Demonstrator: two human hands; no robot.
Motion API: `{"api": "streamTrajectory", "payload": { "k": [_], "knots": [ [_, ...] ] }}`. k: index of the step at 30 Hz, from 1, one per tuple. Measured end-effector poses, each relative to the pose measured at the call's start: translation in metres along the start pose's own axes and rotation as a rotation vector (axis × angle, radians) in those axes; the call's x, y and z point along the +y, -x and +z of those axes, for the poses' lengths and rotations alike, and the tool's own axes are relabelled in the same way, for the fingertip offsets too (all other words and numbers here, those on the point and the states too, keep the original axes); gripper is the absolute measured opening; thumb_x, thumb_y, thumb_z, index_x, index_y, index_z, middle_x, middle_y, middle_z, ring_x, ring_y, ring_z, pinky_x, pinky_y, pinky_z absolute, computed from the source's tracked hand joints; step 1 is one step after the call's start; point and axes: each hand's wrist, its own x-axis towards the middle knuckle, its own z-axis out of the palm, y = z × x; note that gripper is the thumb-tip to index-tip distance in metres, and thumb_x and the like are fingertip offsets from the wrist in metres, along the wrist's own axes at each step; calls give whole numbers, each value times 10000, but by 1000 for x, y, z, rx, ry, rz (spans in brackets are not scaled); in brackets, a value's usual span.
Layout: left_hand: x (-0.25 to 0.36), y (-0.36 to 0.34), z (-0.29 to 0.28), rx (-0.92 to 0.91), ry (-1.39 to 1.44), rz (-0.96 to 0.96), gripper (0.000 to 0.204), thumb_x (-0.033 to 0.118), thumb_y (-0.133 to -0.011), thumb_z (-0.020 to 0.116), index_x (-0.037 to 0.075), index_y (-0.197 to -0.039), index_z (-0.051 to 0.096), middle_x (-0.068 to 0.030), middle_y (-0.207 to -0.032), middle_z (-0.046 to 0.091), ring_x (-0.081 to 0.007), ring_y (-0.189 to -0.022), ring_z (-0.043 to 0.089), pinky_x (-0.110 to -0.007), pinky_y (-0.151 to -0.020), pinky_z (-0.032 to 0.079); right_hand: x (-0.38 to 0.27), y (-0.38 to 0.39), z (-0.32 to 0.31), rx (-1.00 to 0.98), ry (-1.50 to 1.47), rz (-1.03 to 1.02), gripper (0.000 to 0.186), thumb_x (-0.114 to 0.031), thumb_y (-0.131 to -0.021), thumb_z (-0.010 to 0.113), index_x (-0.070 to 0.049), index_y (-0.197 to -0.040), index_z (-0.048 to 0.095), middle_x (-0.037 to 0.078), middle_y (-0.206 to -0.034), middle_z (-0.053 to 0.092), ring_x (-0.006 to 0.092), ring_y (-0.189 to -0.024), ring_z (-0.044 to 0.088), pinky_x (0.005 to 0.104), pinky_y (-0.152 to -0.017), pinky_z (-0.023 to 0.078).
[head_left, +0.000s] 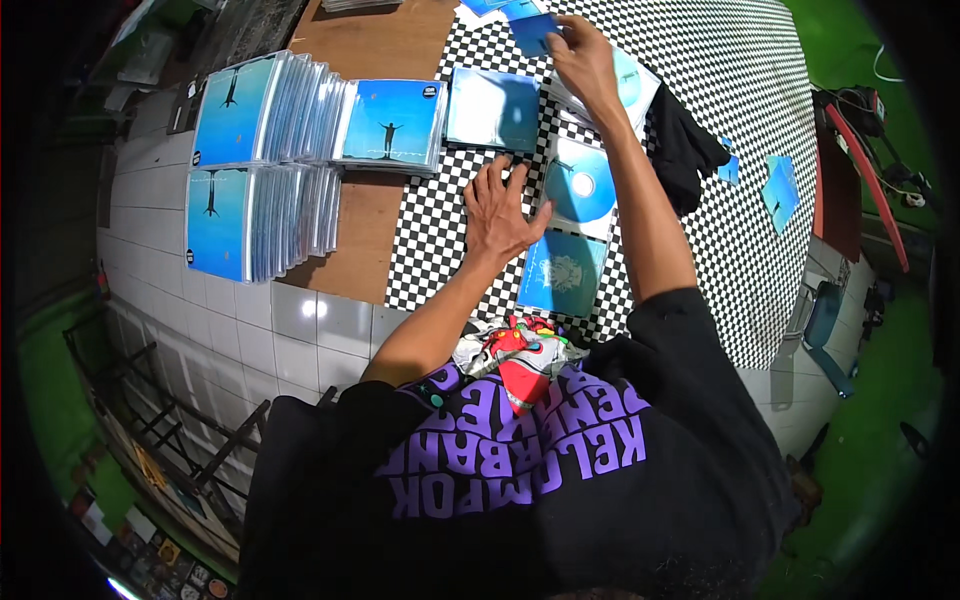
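Observation:
At the far side of the table, my right hand pinches the edge of a dark blue card. More blue cards lie just beyond it. My left hand rests palm down with fingers spread and holds nothing. Its fingertips are close to a glossy CD case. To its right, a blue disc lies on a white square backing. Nearer me is a blue-green printed square with a pale emblem. Partly behind my right wrist stands a stack with a pale blue disc design on top.
Tall stacks of blue CD cases stand at the left, beside a shorter case stack. A black cloth lies right of my right forearm. Blue cards lie farther right on the checkered cloth. Brown tabletop shows at left.

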Motion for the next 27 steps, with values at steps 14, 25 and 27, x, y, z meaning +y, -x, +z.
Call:
{"api": "streamTrajectory", "payload": {
  "k": [14,25,27],
  "knots": [
    [-3,3,-2,144,150,87,509,414,-886,660,107,-1290,611,-149,-1315,522,-319,-1261,440,-490,-1061,291,1,202,-64,113,365,357,431,-116,-850,692,-13,-1262,619,192,-981,720,321,-865,709,414,-802,554],
    [-8,95,-41,-289,391,137,576,311,-906,676,54,-1395,513,-227,-1360,537,-392,-1248,522,-487,-1066,406,-42,324,-101,-14,259,520,562,-115,-868,620,21,-1392,467,242,-1314,563,383,-1197,569,457,-1018,466],
    [2,92,-51,-360,390,107,582,315,-918,676,66,-1415,502,-221,-1366,544,-379,-1257,526,-480,-1069,410,-50,341,-97,-32,234,509,558,-116,-870,616,14,-1392,471,229,-1302,564,374,-1187,572,449,-1025,461]
  ]
}}
